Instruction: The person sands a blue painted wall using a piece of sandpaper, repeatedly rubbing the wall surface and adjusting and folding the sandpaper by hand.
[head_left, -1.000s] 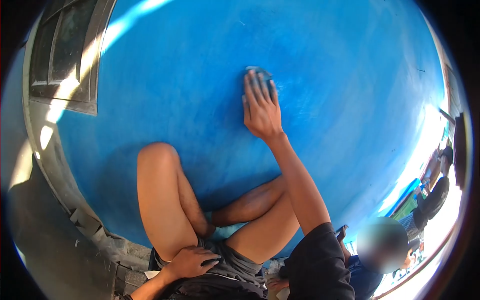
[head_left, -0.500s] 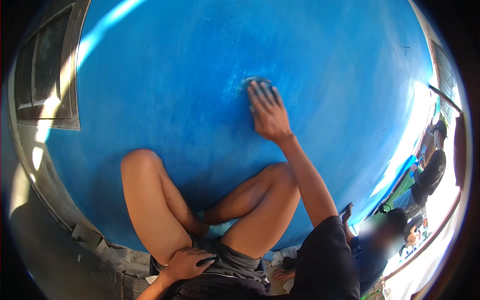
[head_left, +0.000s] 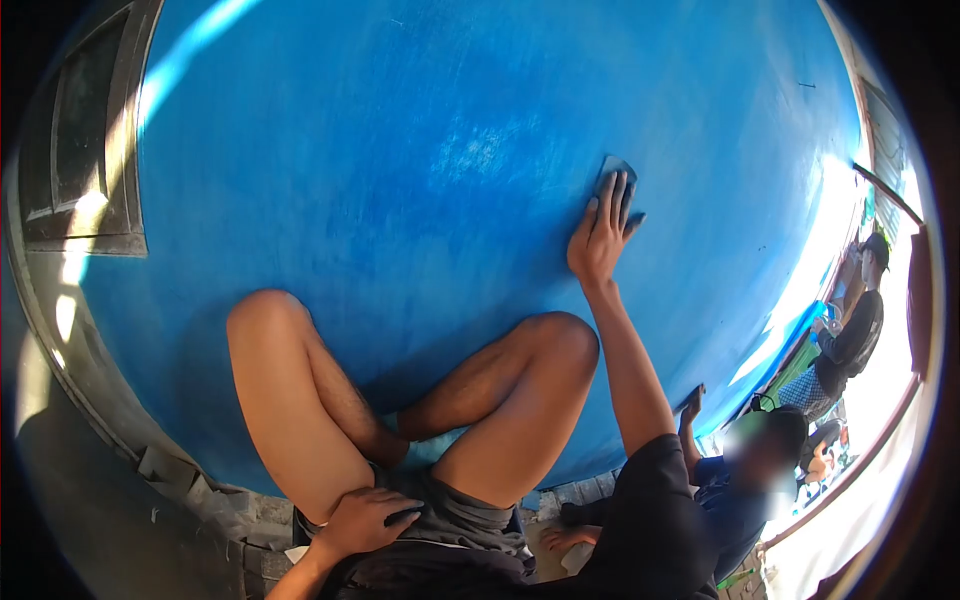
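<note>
A blue wall [head_left: 400, 220] fills most of the view. My right hand [head_left: 600, 238] presses a dark grey piece of sandpaper [head_left: 619, 170] flat against it, right of centre. The sheet's top edge sticks out beyond my fingertips, while the rest is hidden under them. To the left of this hand, a pale, shiny patch shows on the paint. My left hand [head_left: 365, 520] lies on my lap over dark shorts [head_left: 455, 510], its fingers loosely stretched out. A dark area shows at its fingers; whether it is a stain or shadow I cannot tell.
A dark-framed window [head_left: 85, 140] is at the upper left. Close on my right sits a co-worker [head_left: 735, 500] with one hand raised to the wall. Another person [head_left: 850, 335] is farther back at the right. Rubble and bricks [head_left: 205, 500] line the wall's foot.
My right hand has moved right along the wall with the sandpaper, uncovering the pale patch. The left hand stays on my lap. The view has shifted slightly.
</note>
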